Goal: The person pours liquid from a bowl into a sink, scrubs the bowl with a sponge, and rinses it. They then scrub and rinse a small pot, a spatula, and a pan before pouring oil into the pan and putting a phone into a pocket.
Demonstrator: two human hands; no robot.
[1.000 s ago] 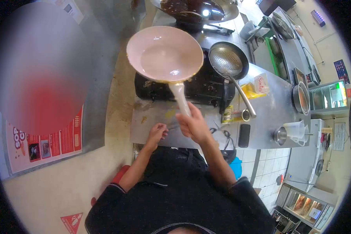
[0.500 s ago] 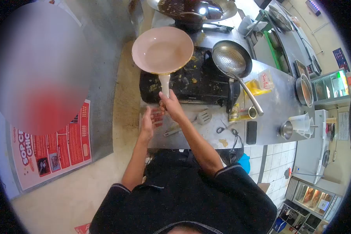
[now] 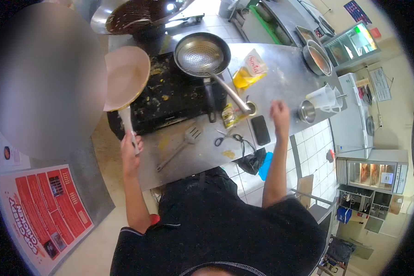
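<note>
Left hand (image 3: 129, 149) grips the pink frying pan (image 3: 125, 77) by its handle, tilted off the desk's left edge. Right hand (image 3: 278, 112) hovers open near the phone (image 3: 261, 129). Advisable: keep the handle grip firm.

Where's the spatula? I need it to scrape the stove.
In the head view the spatula lies on the steel counter, just in front of the black stove, left of the scissors, between both hands.

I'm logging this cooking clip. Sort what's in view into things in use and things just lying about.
In use:
left hand gripping the pink frying pan by its handle
right hand open above the steel counter

Lying about:
slotted spatula
scissors
phone
skimmer ladle
yellow packet
</note>
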